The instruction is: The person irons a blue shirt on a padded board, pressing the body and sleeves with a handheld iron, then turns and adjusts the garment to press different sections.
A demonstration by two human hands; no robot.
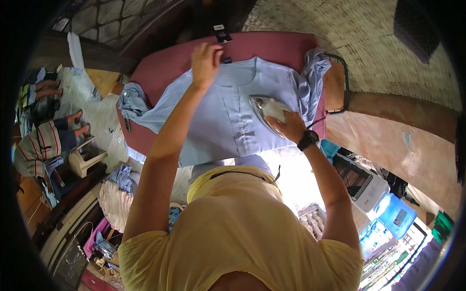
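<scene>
A light blue button-front shirt (208,131) lies spread over a dark red padded ironing board (165,63), its sleeves bunched at both sides. My right hand (290,127) grips the handle of a clothes iron (264,109). The iron sits on the shirt front, to the right of the buttons, with its tip toward the neckline. Over the shirt's left shoulder, beside the neck opening, my left hand (206,65) is raised with loosely bent fingers and nothing visible in them. Just beyond it, a small black tag or card (222,35) lies near the board's far edge.
A black metal frame (346,87) sticks out at the board's right end. On the left are a wooden stool (86,157), a person in a striped top (41,148) and heaped clothes (119,196). A blue water bottle (395,216) stands at the lower right.
</scene>
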